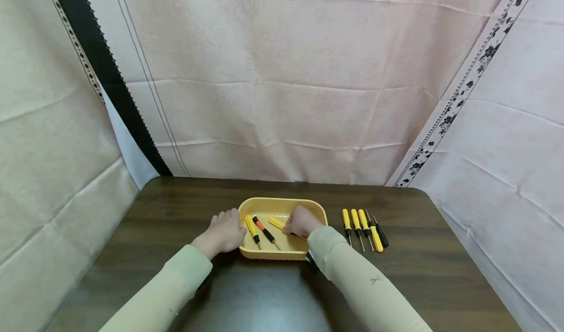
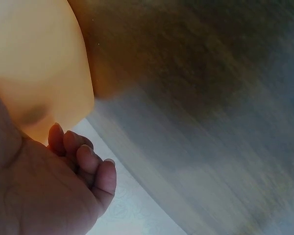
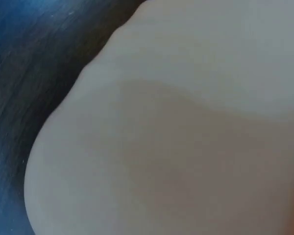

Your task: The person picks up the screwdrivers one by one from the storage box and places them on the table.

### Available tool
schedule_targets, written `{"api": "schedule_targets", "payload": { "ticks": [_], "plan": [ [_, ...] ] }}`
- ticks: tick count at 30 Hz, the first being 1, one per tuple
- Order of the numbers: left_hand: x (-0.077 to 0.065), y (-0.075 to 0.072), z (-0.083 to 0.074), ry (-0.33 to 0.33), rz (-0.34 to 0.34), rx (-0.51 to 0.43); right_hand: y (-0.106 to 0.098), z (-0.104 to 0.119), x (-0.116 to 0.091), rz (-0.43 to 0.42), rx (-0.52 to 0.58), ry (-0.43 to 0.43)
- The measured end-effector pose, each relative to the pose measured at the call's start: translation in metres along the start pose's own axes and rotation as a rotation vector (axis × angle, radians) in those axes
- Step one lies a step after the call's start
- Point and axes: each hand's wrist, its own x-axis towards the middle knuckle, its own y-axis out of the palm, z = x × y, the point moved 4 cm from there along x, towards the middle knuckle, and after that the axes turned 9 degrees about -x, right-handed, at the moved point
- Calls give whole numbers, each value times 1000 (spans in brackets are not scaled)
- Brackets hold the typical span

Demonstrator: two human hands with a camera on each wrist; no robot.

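On the bench [image 1: 264, 297] a pale yellow tray [image 1: 273, 255] is touched at its L end by the L hand [image 1: 223, 231], fingers loosely bent. In it, a yellow driver [image 1: 275, 222] is pinched by the R hand [image 1: 302, 222], fingers curled; L of that, a 2nd yellow driver [image 1: 252, 228] & orange/blk one [image 1: 266, 232] are seen. A driver row [image 1: 355, 221] is laid R of tray.

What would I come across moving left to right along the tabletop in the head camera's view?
Left hand → yellow-handled screwdriver in the tray → orange-and-black-handled screwdriver, also inside → right hand → three yellow-handled screwdrivers side by side on the table → black-handled screwdriver.
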Motion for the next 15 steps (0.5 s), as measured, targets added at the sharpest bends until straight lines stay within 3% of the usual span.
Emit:
{"api": "schedule_targets", "payload": {
  "ticks": [15],
  "plan": [
    [-1, 0, -2, -12, -2, 4, 0, -3, -1, 24, 7, 52]
  ]
}}
